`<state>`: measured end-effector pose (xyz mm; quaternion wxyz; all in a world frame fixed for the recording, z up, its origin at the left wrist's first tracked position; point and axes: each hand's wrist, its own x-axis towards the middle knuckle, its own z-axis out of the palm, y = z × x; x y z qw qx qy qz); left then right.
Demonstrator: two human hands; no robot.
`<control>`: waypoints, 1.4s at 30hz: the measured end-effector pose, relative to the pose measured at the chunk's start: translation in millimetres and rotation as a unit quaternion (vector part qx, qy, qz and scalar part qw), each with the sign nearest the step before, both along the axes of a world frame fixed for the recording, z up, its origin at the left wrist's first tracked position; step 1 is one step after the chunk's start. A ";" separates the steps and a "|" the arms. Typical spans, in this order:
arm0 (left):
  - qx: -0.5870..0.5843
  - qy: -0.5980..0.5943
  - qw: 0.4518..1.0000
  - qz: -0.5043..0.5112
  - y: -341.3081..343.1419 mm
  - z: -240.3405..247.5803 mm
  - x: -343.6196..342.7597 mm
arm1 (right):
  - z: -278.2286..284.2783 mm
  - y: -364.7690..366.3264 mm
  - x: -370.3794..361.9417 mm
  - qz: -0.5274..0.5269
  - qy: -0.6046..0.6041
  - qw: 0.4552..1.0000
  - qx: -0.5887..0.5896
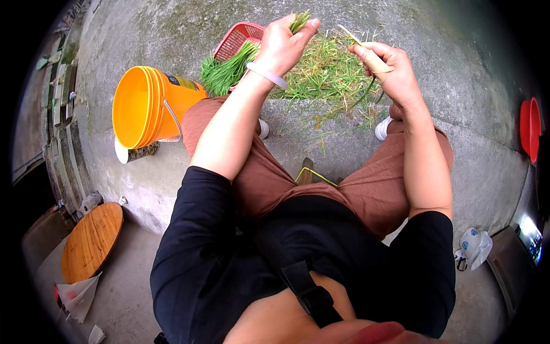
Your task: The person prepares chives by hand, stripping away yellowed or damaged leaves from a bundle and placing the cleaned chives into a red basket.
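The left hand (pixel 282 47) has its grip curled round a small bunch of thin green stalks (pixel 299 22); the right hand (pixel 391 67) pinches one long, pale-tipped stalk (pixel 351 36). It looks like cleaning stalks one by one — next needs a gentle pull.

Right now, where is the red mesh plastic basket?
In the head view, the basket is upper-left of centre, left of the left hand, beyond and right of the orange plastic bucket.
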<state>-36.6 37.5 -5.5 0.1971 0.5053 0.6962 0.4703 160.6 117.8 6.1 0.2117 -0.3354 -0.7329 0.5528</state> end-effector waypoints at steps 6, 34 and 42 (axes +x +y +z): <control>-0.064 -0.405 0.911 -0.048 -6.1 12.4 21.9 | -5.0 -3.8 -1.8 -0.016 -0.023 0.997 0.068; -0.035 -0.317 0.947 -0.051 -7.8 12.6 30.7 | -11.2 -7.3 -6.7 -0.015 0.003 0.998 0.059; -0.028 -0.335 0.941 -0.043 -6.7 14.6 27.2 | -7.7 -12.3 -9.5 -0.018 -0.002 0.989 0.148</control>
